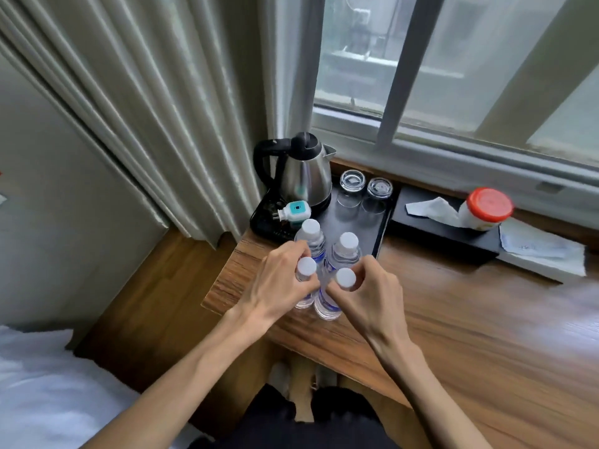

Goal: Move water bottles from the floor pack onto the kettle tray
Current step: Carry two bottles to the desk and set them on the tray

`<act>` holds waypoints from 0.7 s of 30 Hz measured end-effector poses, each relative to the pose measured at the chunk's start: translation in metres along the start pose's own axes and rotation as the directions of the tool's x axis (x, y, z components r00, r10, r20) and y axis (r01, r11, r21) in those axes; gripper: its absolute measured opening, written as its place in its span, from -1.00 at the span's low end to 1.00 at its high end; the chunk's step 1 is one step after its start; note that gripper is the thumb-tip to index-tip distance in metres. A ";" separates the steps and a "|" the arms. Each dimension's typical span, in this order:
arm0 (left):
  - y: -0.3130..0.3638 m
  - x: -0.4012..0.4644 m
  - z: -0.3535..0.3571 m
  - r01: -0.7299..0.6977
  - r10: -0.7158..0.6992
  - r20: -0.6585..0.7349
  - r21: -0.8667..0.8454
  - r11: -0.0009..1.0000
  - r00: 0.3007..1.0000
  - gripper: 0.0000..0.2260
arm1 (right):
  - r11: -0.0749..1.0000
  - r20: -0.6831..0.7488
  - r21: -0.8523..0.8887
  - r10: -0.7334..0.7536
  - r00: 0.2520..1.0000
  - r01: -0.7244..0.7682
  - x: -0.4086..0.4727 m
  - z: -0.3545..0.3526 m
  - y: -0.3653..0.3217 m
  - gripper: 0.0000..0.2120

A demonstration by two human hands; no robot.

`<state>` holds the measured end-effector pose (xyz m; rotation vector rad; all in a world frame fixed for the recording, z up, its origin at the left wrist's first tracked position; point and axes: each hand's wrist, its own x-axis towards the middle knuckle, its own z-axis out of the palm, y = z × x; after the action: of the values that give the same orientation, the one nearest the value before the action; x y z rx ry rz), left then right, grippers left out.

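Observation:
Several clear water bottles with white caps stand clustered at the near end of the black kettle tray (382, 218). My left hand (278, 280) is closed around the near-left bottle (306, 266) just under its cap. My right hand (372, 293) grips the near-right bottle (345, 278) at its neck. Behind them stand the far-left bottle (310, 231) and the far-right bottle (348, 244), both untouched. The two near bottles sit at the tray's near edge, over the wooden desk (453, 319). The floor pack is out of view.
A steel kettle (304, 176) with a black handle stands at the tray's back left, a white-and-teal plug (293, 211) beside it. Two upturned glasses (364, 192) sit at the tray's back right. Right of the tray are a red-lidded jar (486, 209) and tissues. Curtain at left, window behind.

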<state>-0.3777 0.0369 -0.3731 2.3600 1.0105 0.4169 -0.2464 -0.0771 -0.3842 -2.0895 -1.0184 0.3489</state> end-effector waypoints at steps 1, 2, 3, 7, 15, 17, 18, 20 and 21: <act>-0.002 0.001 -0.001 -0.034 0.033 0.015 0.015 0.999 0.999 -0.79 | 1.000 -0.020 -0.008 0.019 1.000 -0.019 -0.002 0.001 -0.001 -0.63; -0.004 0.003 -0.001 -0.063 0.062 0.023 0.026 0.998 0.998 -0.78 | 0.999 -0.045 -0.014 0.028 0.999 -0.028 -0.004 0.003 -0.002 -0.63; -0.006 0.004 -0.003 -0.090 0.088 0.032 0.036 0.995 0.996 -0.78 | 0.999 -0.070 -0.020 0.029 0.997 -0.031 -0.006 0.005 -0.004 -0.63; -0.017 0.005 -0.011 -0.163 0.162 0.073 0.001 0.987 0.984 -0.78 | 0.999 -0.110 -0.030 0.035 0.993 -0.038 -0.011 0.015 -0.010 -0.63; -0.029 0.012 -0.023 -0.213 0.212 0.142 -0.008 0.977 0.967 -0.79 | 0.997 -0.138 -0.070 0.024 0.990 -0.034 -0.016 0.028 -0.020 -0.64; -0.031 0.014 -0.025 -0.211 0.208 0.161 0.004 0.977 0.965 -0.80 | 0.997 -0.123 -0.065 0.026 0.992 -0.034 -0.017 0.030 -0.022 -0.64; -0.032 0.016 -0.026 -0.211 0.207 0.163 0.005 0.978 0.965 -0.81 | 0.998 -0.110 -0.061 0.027 0.994 -0.034 -0.017 0.032 -0.022 -0.64; -0.035 0.018 -0.027 -0.208 0.207 0.160 -0.014 0.978 0.965 -0.80 | 0.998 -0.102 -0.041 0.039 0.994 -0.043 -0.017 0.035 -0.022 -0.66; -0.036 0.018 -0.027 -0.203 0.205 0.156 -0.030 0.979 0.966 -0.80 | 0.998 -0.113 -0.028 0.053 0.992 -0.057 -0.017 0.036 -0.022 -0.67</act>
<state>-0.3992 0.0803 -0.3712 2.4498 0.6926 0.3043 -0.2885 -0.0631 -0.3933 -2.1427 -0.9067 0.2412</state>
